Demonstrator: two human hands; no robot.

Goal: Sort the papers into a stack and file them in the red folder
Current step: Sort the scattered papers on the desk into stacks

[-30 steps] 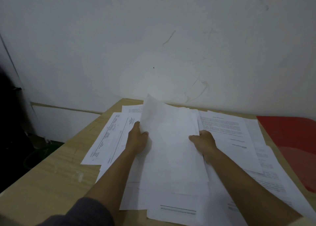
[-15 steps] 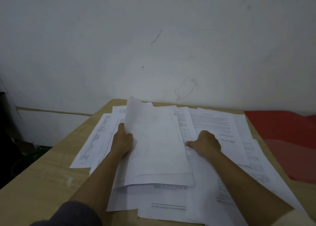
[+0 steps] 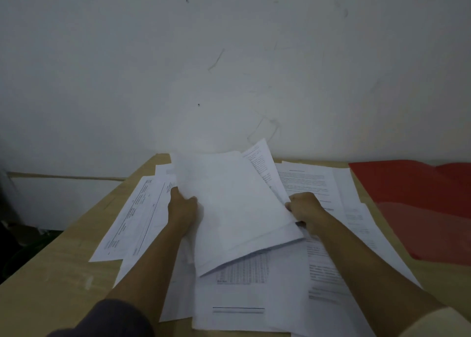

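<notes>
A small stack of white papers [image 3: 234, 204] is lifted off the table, blank backs up and tilted. My left hand [image 3: 182, 208] grips its left edge and my right hand [image 3: 304, 208] grips its right edge. Under and around it, loose printed sheets [image 3: 323, 265] lie spread over the wooden table [image 3: 51, 280], some overlapping. The red folder [image 3: 418, 199] lies flat at the right, next to the sheets, against the wall.
A white wall [image 3: 229, 69] rises right behind the table's far edge. The table's left edge drops to a dark floor area [image 3: 23, 240]. More printed sheets [image 3: 132, 214] lie askew at the left of the pile.
My right hand came back to the held stack's right edge. The stack rose and swung clockwise, and a printed sheet now sticks out at its top right.
</notes>
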